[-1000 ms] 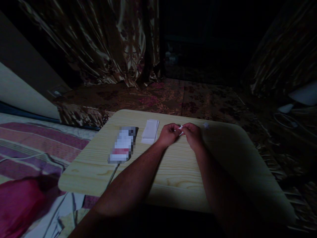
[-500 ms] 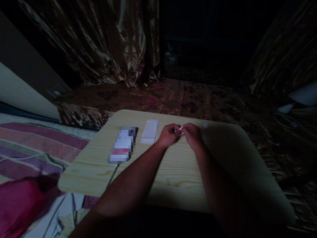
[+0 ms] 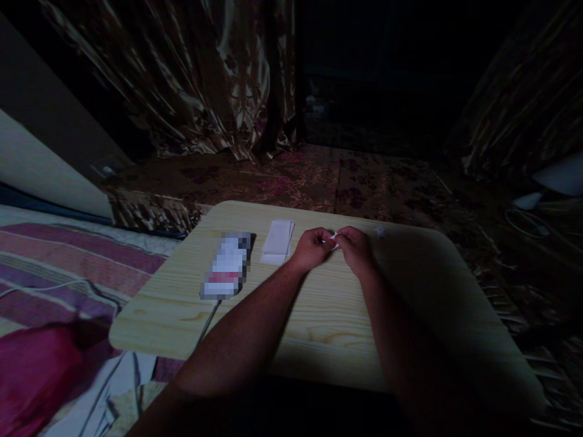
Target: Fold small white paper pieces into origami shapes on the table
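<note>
Both hands meet over the far middle of a pale wooden table (image 3: 319,315). My left hand (image 3: 314,247) pinches one side of a small white piece of paper (image 3: 334,238), and my right hand (image 3: 354,247) pinches the other side. Most of the paper is hidden by the fingers, so its shape cannot be made out. A stack of white paper strips (image 3: 277,238) lies to the left of my left hand. Just beyond my right hand sits a small whitish, star-like piece (image 3: 380,231).
A phone (image 3: 226,267), blurred out, lies on the table's left with a cable (image 3: 209,321) running towards me. Left of the table is a striped bed cover (image 3: 68,255) with a pink-red cloth or bag (image 3: 36,370). Patterned curtains (image 3: 237,79) hang behind; a white lamp (image 3: 560,176) stands right.
The hands keep their pinch on the white paper with hardly any movement. The whole view has shifted very slightly.
</note>
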{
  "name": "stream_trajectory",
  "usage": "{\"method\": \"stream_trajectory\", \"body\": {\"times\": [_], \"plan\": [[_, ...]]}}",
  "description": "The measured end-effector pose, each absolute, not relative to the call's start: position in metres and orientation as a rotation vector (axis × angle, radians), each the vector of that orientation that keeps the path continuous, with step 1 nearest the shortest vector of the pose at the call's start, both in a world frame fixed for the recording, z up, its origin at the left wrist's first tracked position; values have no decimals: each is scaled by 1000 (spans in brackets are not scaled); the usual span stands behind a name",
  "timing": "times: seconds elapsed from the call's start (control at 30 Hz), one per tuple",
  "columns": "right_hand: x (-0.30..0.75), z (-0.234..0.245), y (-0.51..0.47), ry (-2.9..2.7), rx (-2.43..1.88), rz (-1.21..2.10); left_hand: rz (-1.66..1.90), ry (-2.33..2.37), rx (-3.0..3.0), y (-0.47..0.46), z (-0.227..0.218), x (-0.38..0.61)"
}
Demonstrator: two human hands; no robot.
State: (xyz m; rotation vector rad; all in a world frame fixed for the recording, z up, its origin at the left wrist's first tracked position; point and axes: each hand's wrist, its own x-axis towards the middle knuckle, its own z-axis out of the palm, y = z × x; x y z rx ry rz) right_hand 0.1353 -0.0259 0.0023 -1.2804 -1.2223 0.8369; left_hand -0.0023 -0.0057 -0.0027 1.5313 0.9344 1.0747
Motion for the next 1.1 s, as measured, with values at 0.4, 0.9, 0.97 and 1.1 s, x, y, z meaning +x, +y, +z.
{"method": "stream_trajectory", "body": {"times": [0.4,0.9,0.97,1.1], "plan": [[136,3,-28,-1269,-1340,779,1066,941,1536,-6,-4,-3],[133,9,-31,-1232,-1349,806,1067,962,1499,-5,-4,-2],[133,8,-31,-1252,-1359,791,1072,967,1504,-6,-4,-2],[136,4,-28,-1293,-1375,755,1059,970,1523,-6,-4,-2]]}}
